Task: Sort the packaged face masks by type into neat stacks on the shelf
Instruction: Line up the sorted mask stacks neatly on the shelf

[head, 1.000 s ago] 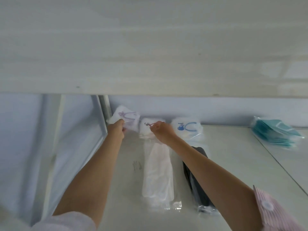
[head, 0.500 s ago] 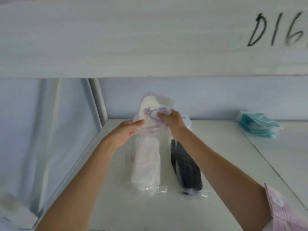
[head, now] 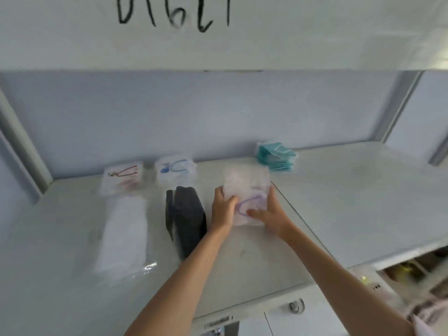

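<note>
White glossy shelf (head: 339, 202) carries both hands: left hand (head: 221, 209) and right hand (head: 268, 214) each pinch a crinkly clear mask packet (head: 246, 190) with purple print.

Even soft daylight, motion blur throughout, wide-angle bending at edges.

Glossy plastic wraps over soft cloth, on a smooth pale shelf

We see clear, shiny film around the white masks (head: 122, 235) at 9 o'clock; the black masks (head: 186, 218) look matt cloth; the shelf (head: 351, 204) is smooth with a faint sheen, and the teal packs (head: 276, 156) at 1 o'clock glint.
</note>
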